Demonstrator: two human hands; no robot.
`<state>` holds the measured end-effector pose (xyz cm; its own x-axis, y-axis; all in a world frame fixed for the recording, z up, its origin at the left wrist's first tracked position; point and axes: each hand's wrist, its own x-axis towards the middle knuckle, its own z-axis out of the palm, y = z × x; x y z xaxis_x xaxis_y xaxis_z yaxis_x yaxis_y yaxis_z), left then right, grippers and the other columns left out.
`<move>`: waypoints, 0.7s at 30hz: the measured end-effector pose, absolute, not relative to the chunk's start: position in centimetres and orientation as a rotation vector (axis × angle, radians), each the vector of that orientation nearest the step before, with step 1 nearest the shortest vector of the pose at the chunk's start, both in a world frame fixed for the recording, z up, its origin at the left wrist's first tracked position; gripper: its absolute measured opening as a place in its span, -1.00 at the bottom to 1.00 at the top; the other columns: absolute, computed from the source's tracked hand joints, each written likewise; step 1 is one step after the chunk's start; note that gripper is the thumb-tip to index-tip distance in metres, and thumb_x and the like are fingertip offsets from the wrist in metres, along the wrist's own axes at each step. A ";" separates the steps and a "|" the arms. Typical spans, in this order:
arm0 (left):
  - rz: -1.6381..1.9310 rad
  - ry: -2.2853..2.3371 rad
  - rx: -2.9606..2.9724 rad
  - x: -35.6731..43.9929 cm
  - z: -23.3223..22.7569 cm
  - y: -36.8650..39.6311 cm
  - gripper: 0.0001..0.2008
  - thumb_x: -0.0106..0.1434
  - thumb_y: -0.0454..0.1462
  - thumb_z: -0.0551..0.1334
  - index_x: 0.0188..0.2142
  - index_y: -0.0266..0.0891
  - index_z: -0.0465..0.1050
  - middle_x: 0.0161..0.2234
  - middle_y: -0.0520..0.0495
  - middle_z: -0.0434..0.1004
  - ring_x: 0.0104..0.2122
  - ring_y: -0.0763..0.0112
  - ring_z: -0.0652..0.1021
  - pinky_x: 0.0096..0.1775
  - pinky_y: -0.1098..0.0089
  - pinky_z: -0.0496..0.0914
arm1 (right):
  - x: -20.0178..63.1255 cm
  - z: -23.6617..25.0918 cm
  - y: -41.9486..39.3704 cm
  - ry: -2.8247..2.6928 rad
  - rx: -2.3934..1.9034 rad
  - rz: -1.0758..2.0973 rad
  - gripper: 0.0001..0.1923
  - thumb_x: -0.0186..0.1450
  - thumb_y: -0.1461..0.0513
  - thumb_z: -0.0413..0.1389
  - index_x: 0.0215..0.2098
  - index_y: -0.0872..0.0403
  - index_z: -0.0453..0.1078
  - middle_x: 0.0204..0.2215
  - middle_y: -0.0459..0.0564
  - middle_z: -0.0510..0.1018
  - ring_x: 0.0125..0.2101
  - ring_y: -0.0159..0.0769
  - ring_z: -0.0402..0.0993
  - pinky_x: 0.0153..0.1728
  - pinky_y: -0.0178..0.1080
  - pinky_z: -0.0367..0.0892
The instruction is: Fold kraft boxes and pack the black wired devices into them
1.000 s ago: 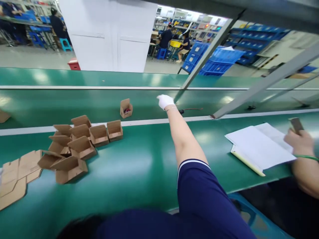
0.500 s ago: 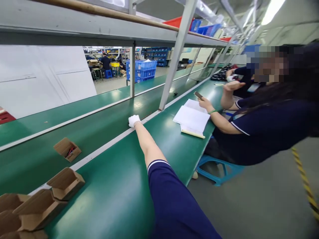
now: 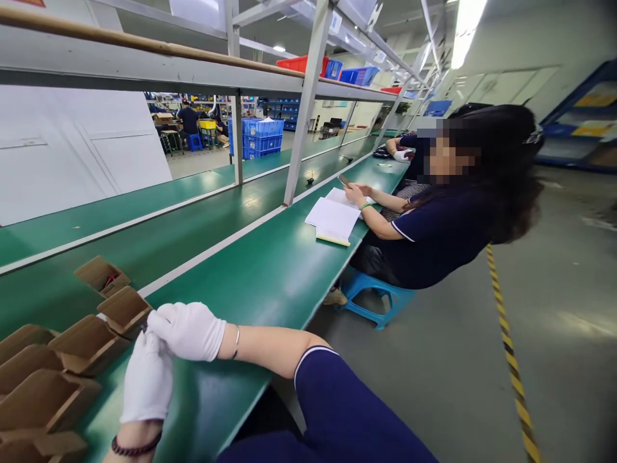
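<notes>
Both of my hands wear white gloves and meet at the fingertips over the near bench. My left hand point(image 3: 147, 379) comes up from below with its fingers pinched. From the right, my right hand point(image 3: 190, 329) closes its fingers against the left fingertips. A tiny dark piece point(image 3: 143, 328) shows at the pinch, mostly hidden by the gloves, and its kind is unclear. Just left of the hands stand several open brown cardboard boxes point(image 3: 89, 344). Another open small box point(image 3: 103, 278), with something red and dark inside, sits on the green conveyor belt point(image 3: 193, 222).
Papers point(image 3: 332, 218) lie farther along the green bench point(image 3: 250, 276). A co-worker point(image 3: 448, 225) sits there on a blue stool point(image 3: 378, 299), holding a phone point(image 3: 344, 181). A metal post point(image 3: 308, 103) and overhead shelf point(image 3: 193, 71) frame the line. A small black item point(image 3: 310, 180) lies on the belt.
My right hand has drawn back from the belt's edge to the near left. My left hand has come into view and meets it. The co-worker's two hands are now together at the phone.
</notes>
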<state>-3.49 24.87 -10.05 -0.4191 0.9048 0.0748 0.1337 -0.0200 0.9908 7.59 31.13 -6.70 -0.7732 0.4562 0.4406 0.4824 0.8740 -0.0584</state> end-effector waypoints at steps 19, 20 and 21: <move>1.659 1.001 0.668 -6.8 -10.0 20.5 -0.44 0.16 -0.16 0.42 0.11 -0.25 0.38 -0.16 -0.07 0.49 -0.27 0.45 0.51 -0.13 0.36 0.42 | 9.2 -5.6 30.1 -2.620 -0.558 -0.039 -0.67 0.44 0.03 0.05 -0.26 -0.01 0.59 -0.35 -0.01 0.61 -0.36 -0.31 0.46 -0.41 -0.27 0.12; 1.610 1.062 0.723 -7.0 -10.2 20.2 -0.40 0.19 -0.14 0.40 0.18 -0.24 0.35 -0.10 -0.11 0.50 -0.26 0.43 0.51 -0.08 0.32 0.43 | 9.1 -5.0 30.8 -2.595 -0.523 -0.067 -0.65 0.44 0.01 0.04 -0.26 0.00 0.59 -0.35 0.00 0.62 -0.35 -0.30 0.46 -0.40 -0.27 0.13; 1.551 1.120 0.783 -7.1 -10.3 19.9 -0.37 0.21 -0.14 0.37 0.23 -0.22 0.31 -0.02 -0.14 0.49 -0.24 0.41 0.52 -0.04 0.27 0.42 | 9.0 -4.5 31.4 -2.570 -0.492 -0.071 -0.64 0.43 -0.01 0.05 -0.25 0.00 0.59 -0.34 0.00 0.62 -0.33 -0.29 0.46 -0.39 -0.27 0.15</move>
